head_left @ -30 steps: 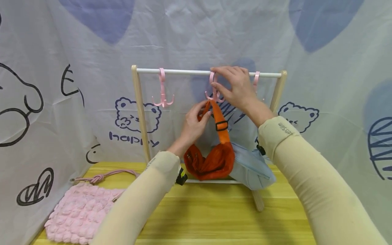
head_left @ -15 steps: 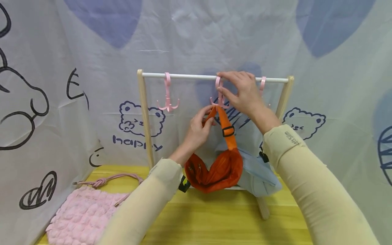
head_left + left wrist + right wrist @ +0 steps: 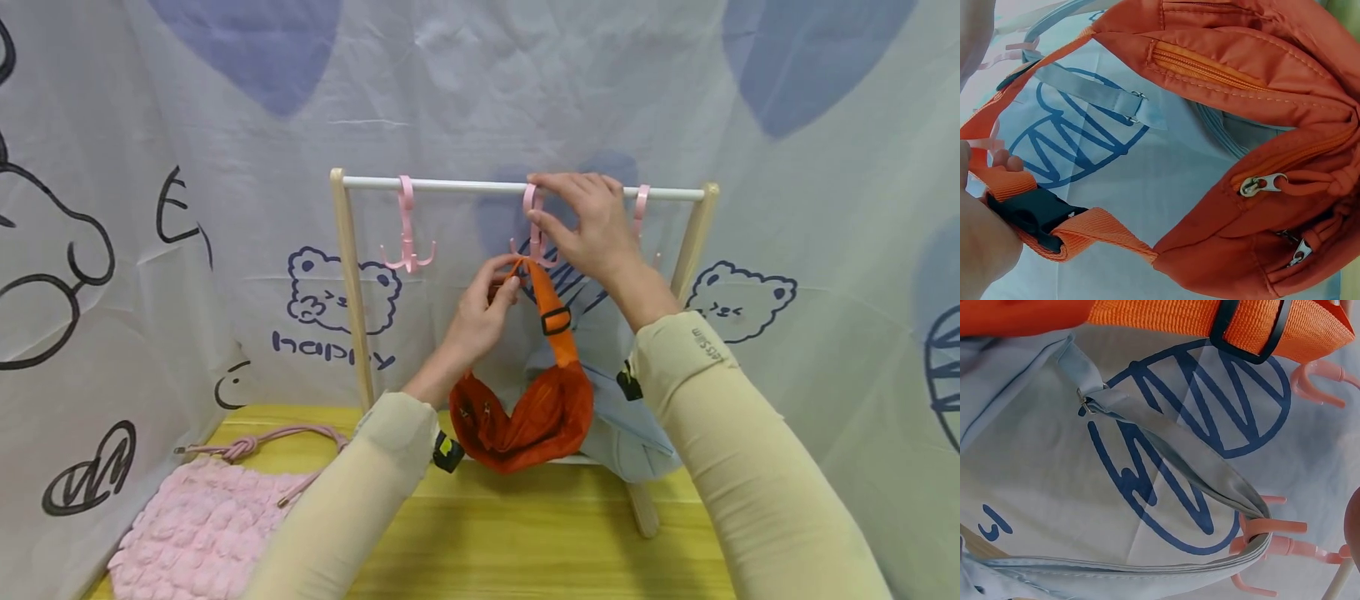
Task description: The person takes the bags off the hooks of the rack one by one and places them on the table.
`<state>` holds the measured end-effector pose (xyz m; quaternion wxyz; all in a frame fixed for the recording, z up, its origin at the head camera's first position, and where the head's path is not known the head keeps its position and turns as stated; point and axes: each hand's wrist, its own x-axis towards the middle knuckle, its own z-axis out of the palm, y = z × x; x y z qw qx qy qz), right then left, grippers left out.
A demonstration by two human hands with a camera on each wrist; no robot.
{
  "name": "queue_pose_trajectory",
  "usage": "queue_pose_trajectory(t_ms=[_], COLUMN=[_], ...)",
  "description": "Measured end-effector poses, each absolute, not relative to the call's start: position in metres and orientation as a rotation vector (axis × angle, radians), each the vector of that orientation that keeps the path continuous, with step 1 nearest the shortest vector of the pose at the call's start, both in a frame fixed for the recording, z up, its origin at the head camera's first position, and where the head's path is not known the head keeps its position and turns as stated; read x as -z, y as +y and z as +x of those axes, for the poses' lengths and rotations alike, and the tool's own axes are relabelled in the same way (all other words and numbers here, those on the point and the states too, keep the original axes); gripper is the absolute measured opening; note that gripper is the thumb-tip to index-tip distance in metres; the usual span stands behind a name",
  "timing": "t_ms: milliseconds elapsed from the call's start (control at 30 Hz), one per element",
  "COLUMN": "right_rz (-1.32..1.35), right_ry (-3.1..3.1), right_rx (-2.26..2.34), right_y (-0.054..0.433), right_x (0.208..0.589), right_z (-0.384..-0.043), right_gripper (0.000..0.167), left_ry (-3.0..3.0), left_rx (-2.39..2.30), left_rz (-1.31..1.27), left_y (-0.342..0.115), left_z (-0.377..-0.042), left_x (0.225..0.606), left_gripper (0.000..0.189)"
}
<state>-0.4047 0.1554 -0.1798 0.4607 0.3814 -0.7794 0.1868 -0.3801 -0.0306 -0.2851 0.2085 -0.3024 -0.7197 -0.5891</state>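
An orange waist bag (image 3: 525,425) hangs below the middle pink hook (image 3: 530,197) on a white rail (image 3: 472,187). My left hand (image 3: 478,317) pinches its orange strap (image 3: 546,287) just under the hook's prongs. In the left wrist view, that hand (image 3: 988,244) lies beside a black buckle (image 3: 1035,215) on the strap. My right hand (image 3: 588,221) grips the middle hook's top at the rail, thumb in front. In the right wrist view, the strap's black slider (image 3: 1250,328) shows near a pink prong (image 3: 1316,384). Whether the strap sits fully over a prong is hidden by my fingers.
A light blue bag (image 3: 626,437) hangs behind, its strap (image 3: 1210,469) looped over the right hook (image 3: 1272,528). Another pink hook (image 3: 407,225) hangs at left. A pink puffy bag (image 3: 202,525) lies on the wooden table (image 3: 540,542). Printed cloth surrounds the rack.
The head view has shifted a little. Both hands keep their places at the middle hook and strap, with only slight movement of the left fingers.
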Motion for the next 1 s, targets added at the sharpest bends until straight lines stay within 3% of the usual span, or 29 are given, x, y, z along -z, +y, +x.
queue_pose_trajectory(t_ms=[1000], right_rz=[0.940], right_ry=[-1.902], right_rx=[-0.500], right_y=[0.153], right_x=[0.180], right_z=[-0.403], right_gripper=[0.042], left_ry=[-1.610], left_rx=[1.975], left_rz=[-0.671], left_y=[-0.021], left_z=[-0.380], left_x=[0.277], left_gripper=[0.024])
